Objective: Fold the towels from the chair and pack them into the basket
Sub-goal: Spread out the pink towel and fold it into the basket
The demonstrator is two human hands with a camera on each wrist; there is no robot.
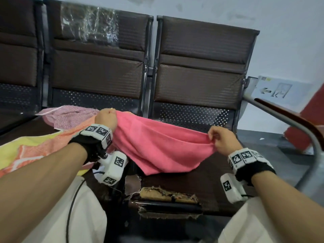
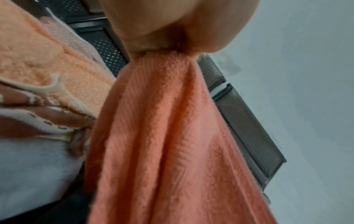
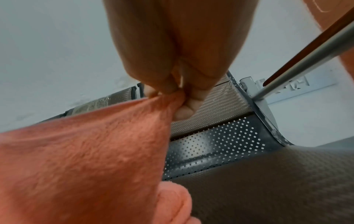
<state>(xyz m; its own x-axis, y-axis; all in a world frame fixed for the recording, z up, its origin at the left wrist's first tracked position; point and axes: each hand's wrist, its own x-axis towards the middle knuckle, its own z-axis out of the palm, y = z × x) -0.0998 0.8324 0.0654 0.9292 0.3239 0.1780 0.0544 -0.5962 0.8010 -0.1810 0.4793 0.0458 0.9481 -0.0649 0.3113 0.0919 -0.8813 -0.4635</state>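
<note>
A pink towel (image 1: 157, 142) hangs stretched between my two hands above the brown chair seat (image 1: 201, 183). My left hand (image 1: 107, 118) grips one bunched end of it in a fist, and my right hand (image 1: 213, 135) pinches the other end between thumb and fingers. The towel sags in the middle, its lower edge near the seat. In the left wrist view the towel (image 2: 162, 136) falls from my fist (image 2: 162, 51). In the right wrist view the towel (image 3: 86, 151) runs left from my pinching fingers (image 3: 166, 91). No basket is in view.
An orange and yellow patterned towel (image 1: 35, 148) and a speckled pink towel (image 1: 70, 116) lie on the left seat. The right seat's front edge is torn (image 1: 166, 193). A metal armrest (image 1: 289, 123) with a wooden top stands at the right. Chair backs stand behind.
</note>
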